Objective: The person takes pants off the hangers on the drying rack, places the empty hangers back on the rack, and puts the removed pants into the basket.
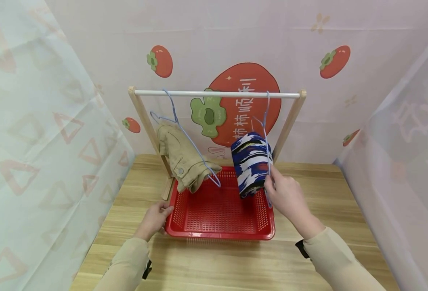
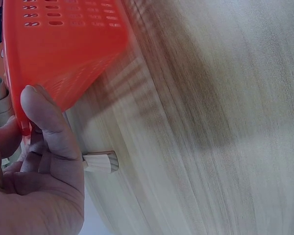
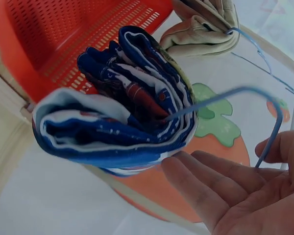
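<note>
My left hand [image 1: 154, 218] pinches the left rim of a red plastic basket [image 1: 219, 235] between thumb and fingers. At the right, my right hand [image 1: 286, 192] holds the lower end of a blue wire clothes hanger [image 1: 266, 121], which hooks over the rack's bar. Folded over this hanger is a blue, white and black patterned garment [image 1: 252, 163]; in the right wrist view my fingertips touch the garment [image 3: 112, 132], with the hanger wire [image 3: 272, 129] by my thumb. Khaki pants [image 1: 181, 157] hang tilted on another blue hanger [image 1: 172, 106] at the left.
A small rack with a white bar [image 1: 217, 94] and wooden posts [image 1: 290, 121] stands behind the basket, on a wooden table [image 1: 214, 264]. One rack foot [image 1: 168, 189] lies left of the basket. Printed sheets [image 1: 392, 153] wall in the back and both sides.
</note>
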{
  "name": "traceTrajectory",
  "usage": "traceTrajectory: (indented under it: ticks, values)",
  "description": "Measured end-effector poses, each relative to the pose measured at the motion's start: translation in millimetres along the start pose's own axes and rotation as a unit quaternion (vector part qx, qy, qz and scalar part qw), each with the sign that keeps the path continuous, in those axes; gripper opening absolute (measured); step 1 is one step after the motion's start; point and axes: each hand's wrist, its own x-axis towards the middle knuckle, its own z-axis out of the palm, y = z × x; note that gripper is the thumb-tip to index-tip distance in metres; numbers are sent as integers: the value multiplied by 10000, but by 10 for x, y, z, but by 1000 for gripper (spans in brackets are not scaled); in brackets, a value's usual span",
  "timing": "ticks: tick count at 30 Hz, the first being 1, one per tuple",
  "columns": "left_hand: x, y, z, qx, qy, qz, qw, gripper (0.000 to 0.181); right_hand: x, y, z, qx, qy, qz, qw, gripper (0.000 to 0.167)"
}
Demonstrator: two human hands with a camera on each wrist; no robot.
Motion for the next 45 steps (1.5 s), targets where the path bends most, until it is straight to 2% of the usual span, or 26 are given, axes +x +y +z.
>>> traceTrajectory:
  ticks: [3,6,12,19,23,28,34,40,45]
  values:
    - [11,-13,4,-1,3,13,10000,28,-45,56,-25,30,168,53,9998,25]
    - [15,-17,6,-9,17,3,10000,29,-81,129,-30,4,391,56,9992,25]
    - [21,-25,8,-37,-8,3,10000,29,-110,324,34,-128,933,-70,9955,16]
    - [23,-21,19,52,-9,47,10000,28,-73,544,112,203,925,406,9947,20]
    - [29,-22,18,56,7,81,10000,28,-36,626,142,514,945,357,9936,24]
    - [35,-41,13,80,47,78,9999,28,14,685,187,520,822,379,9945,23]
    - [36,-54,14,91,83,115,9999,28,86,763,272,205,1266,41,9917,25]
    - [44,-59,21,15,64,153,9999,28,130,872,329,226,1783,-425,9828,19]
    - [62,-63,29,18,102,166,9998,27,149,953,319,33,2157,-786,9733,24]
